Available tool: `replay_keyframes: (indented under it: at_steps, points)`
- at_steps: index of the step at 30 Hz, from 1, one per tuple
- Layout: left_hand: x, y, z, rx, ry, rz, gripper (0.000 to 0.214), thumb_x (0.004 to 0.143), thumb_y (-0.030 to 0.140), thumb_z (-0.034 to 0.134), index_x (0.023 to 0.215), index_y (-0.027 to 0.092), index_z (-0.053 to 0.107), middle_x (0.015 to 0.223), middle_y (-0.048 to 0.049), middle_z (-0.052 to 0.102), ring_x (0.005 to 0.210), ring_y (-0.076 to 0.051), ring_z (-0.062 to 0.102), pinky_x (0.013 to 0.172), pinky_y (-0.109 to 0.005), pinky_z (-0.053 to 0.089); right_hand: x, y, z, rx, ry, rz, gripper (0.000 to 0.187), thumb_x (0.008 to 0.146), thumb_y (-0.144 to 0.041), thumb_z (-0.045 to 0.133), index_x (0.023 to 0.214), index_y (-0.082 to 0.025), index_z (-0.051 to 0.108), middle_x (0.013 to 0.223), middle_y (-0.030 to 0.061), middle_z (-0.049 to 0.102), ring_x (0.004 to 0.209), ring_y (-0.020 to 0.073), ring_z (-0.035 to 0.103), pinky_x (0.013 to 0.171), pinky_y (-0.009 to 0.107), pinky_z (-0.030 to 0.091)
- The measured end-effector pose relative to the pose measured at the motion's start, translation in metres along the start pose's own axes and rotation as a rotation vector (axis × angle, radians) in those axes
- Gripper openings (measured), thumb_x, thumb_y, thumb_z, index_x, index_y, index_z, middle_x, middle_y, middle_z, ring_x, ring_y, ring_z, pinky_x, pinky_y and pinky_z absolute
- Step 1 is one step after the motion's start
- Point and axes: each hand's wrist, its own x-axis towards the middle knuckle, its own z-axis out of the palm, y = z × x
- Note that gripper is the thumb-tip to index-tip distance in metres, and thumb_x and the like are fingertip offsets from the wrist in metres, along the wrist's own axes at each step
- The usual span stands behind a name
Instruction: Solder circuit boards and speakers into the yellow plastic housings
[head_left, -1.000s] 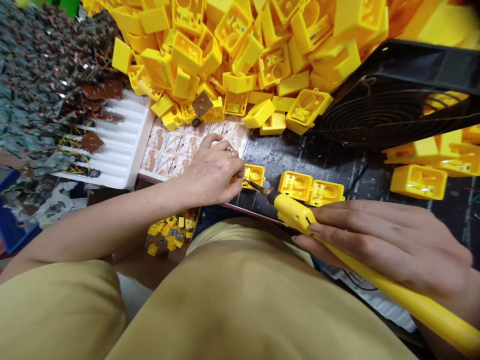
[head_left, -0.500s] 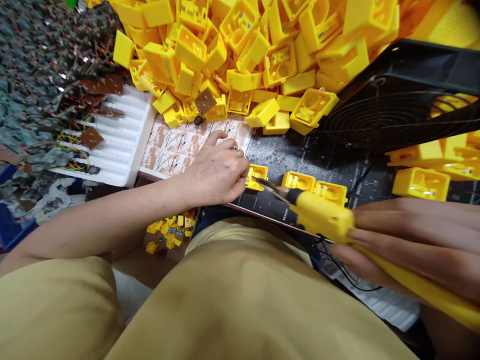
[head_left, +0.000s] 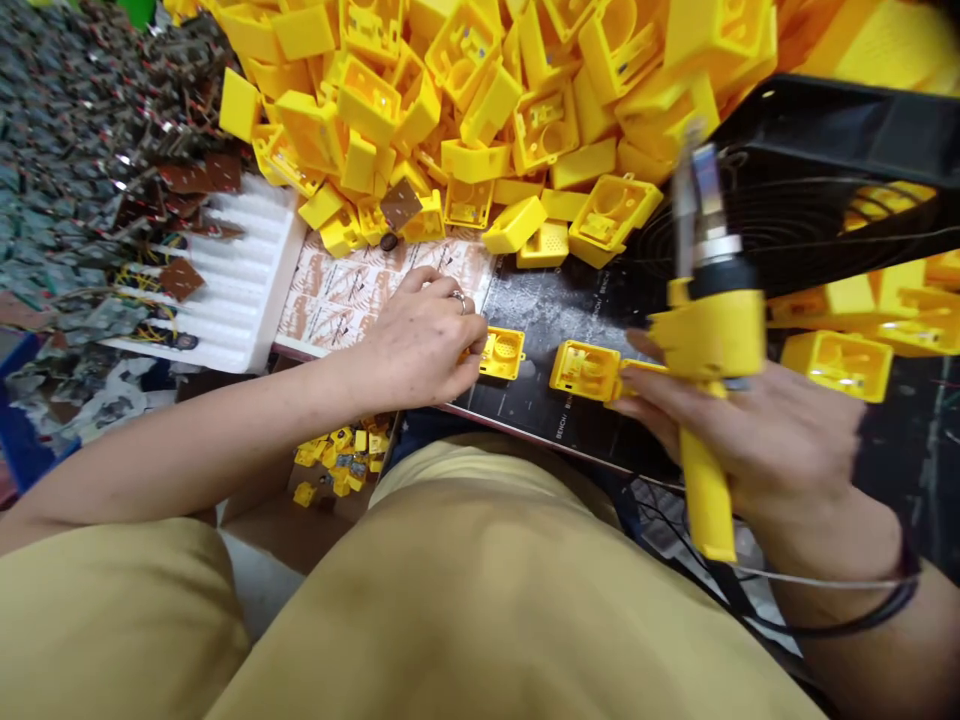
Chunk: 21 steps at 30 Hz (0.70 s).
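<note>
My left hand (head_left: pixel 424 340) is closed at the left edge of a small open yellow plastic case (head_left: pixel 501 353), which lies on the black mat. Its fingertips are partly hidden. My right hand (head_left: pixel 757 430), slightly blurred, is wrapped round a yellow soldering gun (head_left: pixel 709 335), whose metal tip points up and away from me. To the right of the gripped case sits another open yellow case (head_left: pixel 585 370), with its hollow side up. A third yellow case (head_left: pixel 637 368) touches it and is mostly covered by my right fingers.
Yellow cases (head_left: pixel 469 160) are heaped along the back. A black fan (head_left: pixel 825 170) stands at the right, with more cases (head_left: pixel 836 365) below it. At the left are a white foam tray (head_left: pixel 251 270) and a pile of circuit boards (head_left: pixel 82 150). Cables (head_left: pixel 840 625) hang near my right wrist.
My right hand has swung the soldering gun up and away from the left case, turning its tip from leftward to upward. My left hand stays at the same case.
</note>
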Motion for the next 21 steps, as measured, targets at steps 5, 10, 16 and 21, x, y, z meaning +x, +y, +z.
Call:
replay_keyframes:
  at_steps: [5,10,16,21]
  points:
    - [-0.004,-0.005,-0.005,-0.077,-0.021,-0.045,0.021,0.080,0.029,0.050,0.079,0.017,0.067,0.074,-0.0057,0.067,0.085,-0.024,0.056,0.088,-0.043,0.041,0.015,0.002,0.023,0.132,-0.046,-0.067,0.044,0.079,-0.040,0.072,0.112,-0.018,0.054,0.103,0.0085,0.067,0.097,0.0213,0.065,0.098,0.045,0.051]
    - [-0.015,-0.019,-0.022,-0.234,0.146,-0.080,0.028,0.089,0.038,0.048,0.094,0.017,0.066,0.095,-0.0055,0.069,0.093,-0.020,0.061,0.089,-0.037,0.044,0.007,0.000,0.018,0.178,-0.049,-0.043,0.043,0.079,-0.034,0.074,0.113,-0.018,0.053,0.097,0.0065,0.068,0.094,0.0190,0.066,0.096,0.040,0.054]
    - [-0.010,0.001,0.015,0.019,0.083,0.249,0.055,0.088,0.051,0.056,0.135,0.024,0.050,0.144,-0.0154,0.048,0.130,-0.033,0.047,0.095,-0.046,0.044,0.003,0.001,0.033,0.164,-0.060,-0.048,0.045,0.077,-0.033,0.076,0.114,-0.019,0.054,0.101,0.0087,0.068,0.097,0.0238,0.067,0.092,0.041,0.056]
    - [-0.043,-0.005,0.004,0.066,-0.006,0.237,0.038,0.095,0.035,0.044,0.129,0.024,0.056,0.124,-0.0114,0.064,0.095,-0.021,0.065,0.067,-0.029,0.049,-0.007,0.001,0.045,0.167,-0.073,0.039,0.036,0.077,-0.023,0.075,0.110,-0.022,0.059,0.102,0.0084,0.068,0.096,0.0253,0.066,0.082,0.037,0.057]
